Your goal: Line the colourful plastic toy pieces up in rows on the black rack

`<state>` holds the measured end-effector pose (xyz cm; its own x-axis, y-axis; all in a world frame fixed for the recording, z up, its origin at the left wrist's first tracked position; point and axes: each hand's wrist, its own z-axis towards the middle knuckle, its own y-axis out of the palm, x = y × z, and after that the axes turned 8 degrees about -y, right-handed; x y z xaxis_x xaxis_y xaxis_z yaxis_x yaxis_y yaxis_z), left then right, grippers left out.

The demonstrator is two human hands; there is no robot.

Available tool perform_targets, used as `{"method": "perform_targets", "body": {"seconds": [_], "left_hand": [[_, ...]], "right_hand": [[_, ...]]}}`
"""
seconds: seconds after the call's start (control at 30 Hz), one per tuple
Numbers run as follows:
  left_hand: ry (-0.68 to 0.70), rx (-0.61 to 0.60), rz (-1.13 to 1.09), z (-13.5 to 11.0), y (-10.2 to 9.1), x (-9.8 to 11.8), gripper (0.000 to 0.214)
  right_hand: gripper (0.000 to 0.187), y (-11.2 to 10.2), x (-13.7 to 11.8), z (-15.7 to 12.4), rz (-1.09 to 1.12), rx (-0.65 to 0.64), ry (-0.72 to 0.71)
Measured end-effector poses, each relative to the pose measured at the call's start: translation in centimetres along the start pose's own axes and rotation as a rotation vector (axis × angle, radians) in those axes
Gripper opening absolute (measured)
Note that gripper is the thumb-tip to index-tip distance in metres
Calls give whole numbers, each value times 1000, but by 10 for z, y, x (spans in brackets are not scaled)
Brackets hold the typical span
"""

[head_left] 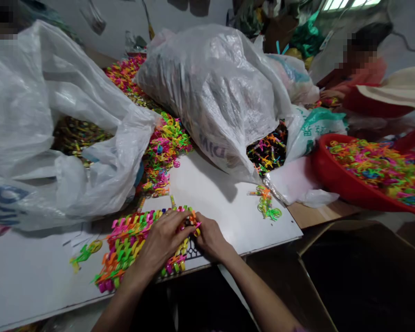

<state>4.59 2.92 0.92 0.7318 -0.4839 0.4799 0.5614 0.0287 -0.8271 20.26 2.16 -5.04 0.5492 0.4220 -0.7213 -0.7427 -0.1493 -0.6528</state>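
Observation:
On the white tabletop, close to its front edge, lie dense rows of small coloured plastic toys (124, 249) in pink, green, orange and yellow. A black lattice rack (192, 251) shows at their right end. My left hand (164, 235) reaches over the rows, its thumb and fingers closed on a small plastic toy (195, 227) at that end. Opposite it, my right hand (210, 237) has its fingers curled against the same toy, with the fingertips partly hidden. A loose green and yellow toy (86, 251) lies left of the rows.
A big white sack (214, 87) and an open one (17, 138) stand on the table. Between them is a heap of coloured pieces (166, 138). A few pieces (268, 205) lie at right, near a red basin (327, 161). Below is an open carton (332, 230). Another person (376, 69) sits behind.

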Motion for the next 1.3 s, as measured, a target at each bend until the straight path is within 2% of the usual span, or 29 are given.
{"method": "perform_targets", "body": {"seconds": [0.2,0.43,0.53,0.6,0.67,0.7,0.77,0.83,0.87,0.9,0.97,1.03,1.1,1.17,1.3], "left_hand": [[37,70,90,2,9,-8,21],[55,50,74,1,11,-6,17],[28,47,103,1,9,-3,17],[31,41,94,0,8,-1,16],[35,47,83,-1,7,1,16],[31,59,85,-1,7,1,17],[17,77,102,-1,8,2,18],[2,75,118,-1,8,2,19],[-6,66,120,-1,8,2,19],[-12,57,117,-1,8,2,19],[-23,37,105,-1,7,3,18],[-33,26,91,-1,7,3,17],[-48,34,82,-1,6,3,16],[-62,42,76,-1,7,3,16],[-86,27,84,2,7,1,17]], "right_hand": [[16,5,-4,8,-215,-59,-1],[15,9,2,6,-197,-56,-23],[15,2,5,8,-81,-76,-39],[14,-21,13,5,4,-75,-34],[18,-61,28,-2,-31,-28,21],[21,-84,37,-6,-134,35,95],[23,-128,57,-11,-433,49,229],[22,-155,70,-12,-726,-25,338],[24,-159,73,-12,-819,-73,348],[24,-156,72,-12,-867,-117,318],[20,-136,63,-13,-843,-170,169],[16,-109,49,-18,-739,-197,-12],[16,-89,37,-26,-623,-225,-117],[17,-79,30,-32,-570,-192,-65],[13,-77,27,-26,-606,-84,221]]}}
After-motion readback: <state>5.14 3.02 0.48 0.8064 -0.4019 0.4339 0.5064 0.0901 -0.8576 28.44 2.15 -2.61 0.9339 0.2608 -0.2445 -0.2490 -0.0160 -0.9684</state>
